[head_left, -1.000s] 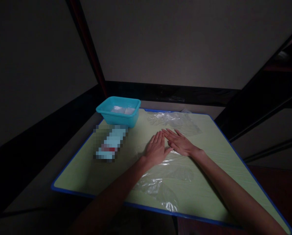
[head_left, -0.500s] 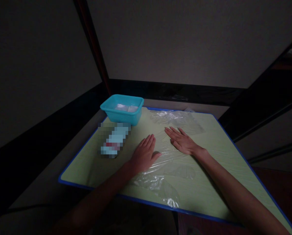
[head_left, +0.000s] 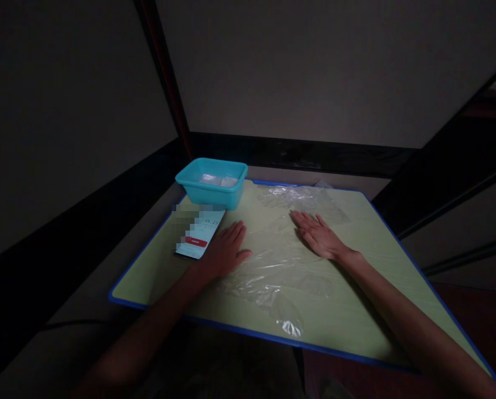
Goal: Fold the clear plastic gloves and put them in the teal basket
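Note:
A clear plastic bag (head_left: 275, 260) lies flat on a light green mat (head_left: 356, 299) with a blue border. My left hand (head_left: 225, 249) rests palm down, fingers stretched out, at the bag's left edge, right beside a phone (head_left: 200, 235) with a lit screen. My right hand (head_left: 318, 235) lies flat with fingers extended on the bag's right part. Neither hand holds anything.
A turquoise plastic tub (head_left: 212, 188) with something pale inside stands at the mat's far left corner. More crumpled clear plastic (head_left: 306, 197) lies at the far edge. The room is dim; dark rails frame the table on both sides.
Both hands, first side by side in the middle of the bag, have slid apart: the left one leftwards towards the phone, the right one slightly to the right.

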`<state>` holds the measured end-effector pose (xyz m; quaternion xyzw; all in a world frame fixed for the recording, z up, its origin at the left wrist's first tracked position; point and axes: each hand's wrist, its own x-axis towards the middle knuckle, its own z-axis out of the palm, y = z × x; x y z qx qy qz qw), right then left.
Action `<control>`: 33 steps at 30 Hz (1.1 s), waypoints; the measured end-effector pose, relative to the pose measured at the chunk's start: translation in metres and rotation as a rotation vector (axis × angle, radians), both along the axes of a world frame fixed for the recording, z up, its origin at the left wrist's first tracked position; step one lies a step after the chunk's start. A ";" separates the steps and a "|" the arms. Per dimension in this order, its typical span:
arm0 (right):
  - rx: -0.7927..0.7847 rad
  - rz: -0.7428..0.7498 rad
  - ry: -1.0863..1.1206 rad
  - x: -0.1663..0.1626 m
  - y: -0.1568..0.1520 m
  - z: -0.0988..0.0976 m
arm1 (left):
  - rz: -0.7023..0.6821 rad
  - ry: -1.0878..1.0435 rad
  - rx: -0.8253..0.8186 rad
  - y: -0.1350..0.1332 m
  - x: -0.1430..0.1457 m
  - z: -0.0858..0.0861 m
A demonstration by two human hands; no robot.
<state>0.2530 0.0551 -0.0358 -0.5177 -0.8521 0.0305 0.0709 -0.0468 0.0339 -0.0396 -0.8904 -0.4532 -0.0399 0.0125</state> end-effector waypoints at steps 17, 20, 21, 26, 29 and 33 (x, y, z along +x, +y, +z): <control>0.014 0.090 -0.059 0.013 -0.050 -0.009 | -0.148 -0.076 -0.089 -0.020 0.126 0.031; 0.037 0.111 -0.095 0.016 -0.049 -0.013 | -0.118 -0.105 -0.090 -0.020 0.141 0.021; 0.045 0.114 -0.103 0.017 -0.049 -0.014 | -0.109 -0.111 -0.092 -0.020 0.145 0.018; 0.050 0.107 -0.113 0.019 -0.049 -0.018 | -0.069 -0.125 -0.092 -0.023 0.153 0.005; 0.039 0.101 -0.088 0.018 -0.049 -0.017 | -0.075 -0.123 -0.064 -0.024 0.150 0.000; 0.025 0.091 -0.073 0.017 -0.050 -0.014 | -0.083 -0.112 -0.043 -0.023 0.144 -0.003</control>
